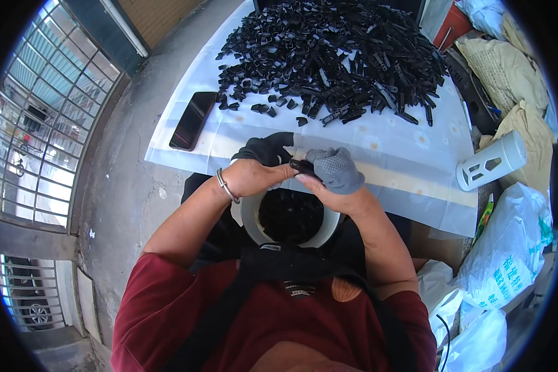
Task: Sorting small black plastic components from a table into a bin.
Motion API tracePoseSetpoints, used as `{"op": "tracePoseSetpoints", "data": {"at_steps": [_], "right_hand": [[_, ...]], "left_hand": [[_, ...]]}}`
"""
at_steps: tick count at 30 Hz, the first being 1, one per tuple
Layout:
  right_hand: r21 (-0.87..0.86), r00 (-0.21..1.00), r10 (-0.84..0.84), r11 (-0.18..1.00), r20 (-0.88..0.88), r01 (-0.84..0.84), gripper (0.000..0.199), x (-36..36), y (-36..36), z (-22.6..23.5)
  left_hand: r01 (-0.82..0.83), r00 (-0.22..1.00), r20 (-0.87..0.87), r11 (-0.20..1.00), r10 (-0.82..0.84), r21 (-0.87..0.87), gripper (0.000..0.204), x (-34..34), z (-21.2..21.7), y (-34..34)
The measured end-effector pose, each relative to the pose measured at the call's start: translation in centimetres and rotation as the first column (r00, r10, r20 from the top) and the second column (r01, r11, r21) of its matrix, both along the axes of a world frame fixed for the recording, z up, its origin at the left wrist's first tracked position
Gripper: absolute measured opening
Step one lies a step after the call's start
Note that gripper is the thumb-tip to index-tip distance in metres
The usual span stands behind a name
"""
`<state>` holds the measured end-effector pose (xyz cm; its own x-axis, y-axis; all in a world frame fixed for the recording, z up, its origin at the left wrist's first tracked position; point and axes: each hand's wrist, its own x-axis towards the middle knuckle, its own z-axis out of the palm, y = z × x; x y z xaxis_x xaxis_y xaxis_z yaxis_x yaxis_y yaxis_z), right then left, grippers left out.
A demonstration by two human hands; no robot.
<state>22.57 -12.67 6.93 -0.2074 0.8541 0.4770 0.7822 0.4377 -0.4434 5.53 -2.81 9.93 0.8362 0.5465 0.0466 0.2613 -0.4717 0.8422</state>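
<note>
Both my hands meet over the table's near edge, above a white bucket [249,217] that stands between my knees and holds dark pieces. My left hand [263,164], in a dark glove with the thumb bare, is closed with its thumb pressed toward the other hand. A small black plastic part [302,166] sits between the two thumbs. My right hand [333,173], in a grey dotted glove with a bare thumb, grips that part. Across the far table lies a heap of black plastic parts [328,56], small clips at the left and longer strips at the right.
A phone [193,121] lies at the left of the cloth-covered table [409,149]. At the right edge a white slotted plastic container [493,161] lies tilted. Sacks [508,74] and plastic bags [505,248] crowd the right side. A barred window [49,105] is at the left.
</note>
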Motion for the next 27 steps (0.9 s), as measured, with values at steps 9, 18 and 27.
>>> {"op": "tracePoseSetpoints", "data": {"at_steps": [9,18,27], "right_hand": [[0.16,0.987,-0.129,0.977,-0.1,0.144,0.023,-0.8,-0.4,0.6],[0.106,0.968,-0.231,0.97,0.096,0.22,0.021,-0.5,-1.1,0.6],[0.197,0.984,-0.14,0.973,0.109,0.116,0.014,-1.8,-0.5,-0.5]], "left_hand": [[-0.353,0.911,0.093,0.874,0.403,-0.334,0.041,0.3,-2.5,-1.9],[-0.207,0.973,0.094,0.977,0.21,-0.038,0.039,0.3,-1.4,-1.4],[-0.088,0.995,-0.022,0.96,0.097,0.267,0.03,0.0,-0.4,-1.9]]}}
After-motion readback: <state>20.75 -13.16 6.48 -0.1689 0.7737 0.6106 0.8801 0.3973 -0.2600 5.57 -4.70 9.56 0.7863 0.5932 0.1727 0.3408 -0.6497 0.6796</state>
